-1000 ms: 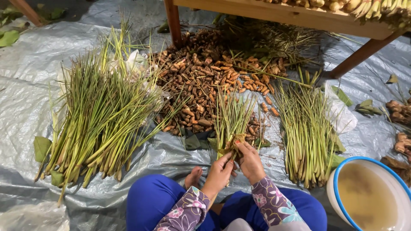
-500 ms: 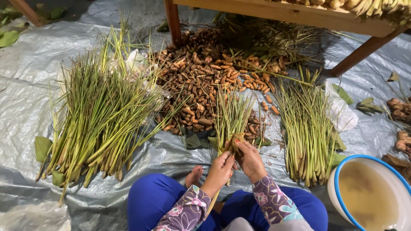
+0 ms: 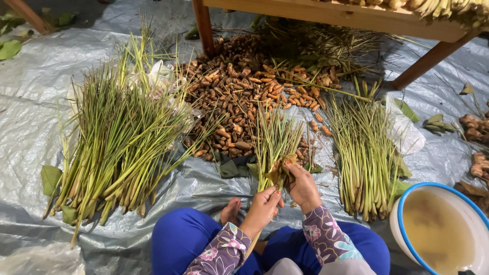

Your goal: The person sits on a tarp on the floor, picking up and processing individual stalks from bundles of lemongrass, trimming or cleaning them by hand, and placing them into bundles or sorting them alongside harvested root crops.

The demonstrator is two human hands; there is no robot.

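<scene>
I sit on the ground and hold a small bunch of lemongrass stalks (image 3: 275,140) upright in front of my knees. My left hand (image 3: 264,208) grips the base of the bunch from below. Fingers of my right hand (image 3: 301,184) pinch a yellowish dry leaf strip (image 3: 283,169) wound around the stalks. A big loose heap of lemongrass (image 3: 114,147) lies to my left, and a tidier pile of lemongrass (image 3: 362,153) lies to my right.
A mound of brown turmeric roots (image 3: 243,97) lies ahead under a wooden table (image 3: 326,12). A blue-rimmed white basin of murky water (image 3: 442,229) stands at my right knee. Ginger pieces (image 3: 474,127) lie at the far right. Grey plastic sheeting (image 3: 30,102) covers the ground.
My hands have shifted slightly on the bunch, the right one working the leaf strip around the stalks. The piles around me have not moved.
</scene>
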